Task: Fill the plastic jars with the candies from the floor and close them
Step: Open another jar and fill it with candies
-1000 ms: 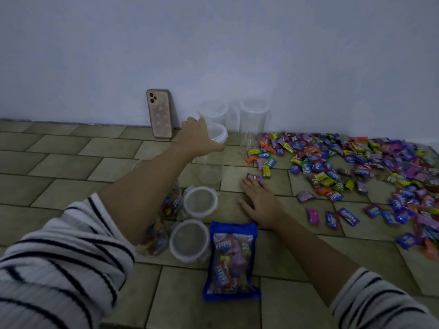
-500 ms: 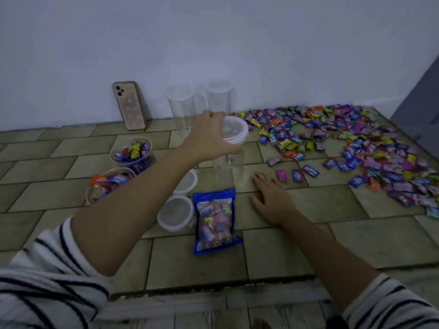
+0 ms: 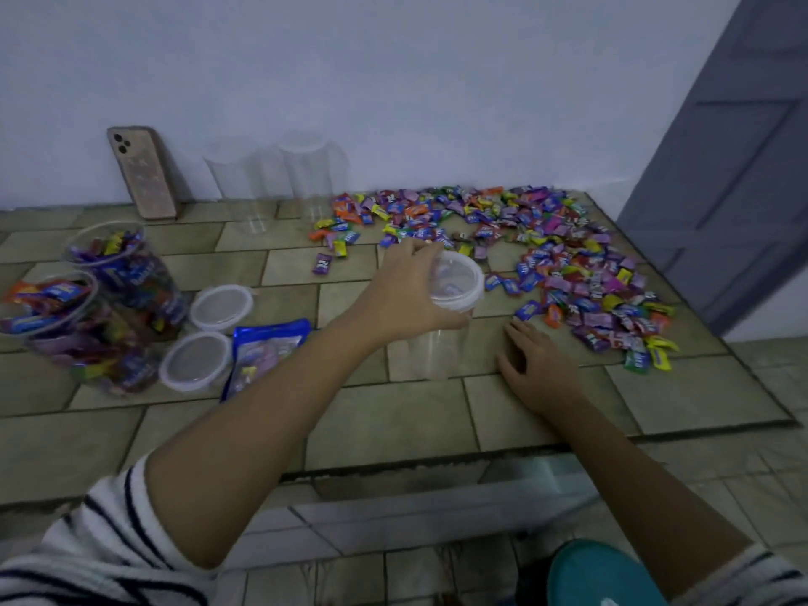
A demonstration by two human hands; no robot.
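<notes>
My left hand (image 3: 411, 295) grips the white lid end of an empty clear plastic jar (image 3: 441, 338) that stands on the tiled floor in the middle. Flat on the tiles just right of that jar lies my right hand (image 3: 531, 365), fingers straight and holding nothing. A wide spread of coloured wrapped candies (image 3: 546, 255) covers the floor beyond and to the right. Two filled jars (image 3: 109, 299) without lids stand at the left, with two loose white lids (image 3: 221, 306) beside them. Two more empty clear jars (image 3: 271, 177) stand by the wall.
A blue candy bag (image 3: 266, 352) lies next to the lids. A phone (image 3: 142, 172) leans on the white wall. A grey door (image 3: 739, 168) is at the right. The tiled platform ends in a step near me, and a teal object (image 3: 599, 575) sits below.
My left hand has carried the empty lidded jar from the wall towards me and to the right, down beside my right hand. The view has swung right, so the filled jars now show at the left.
</notes>
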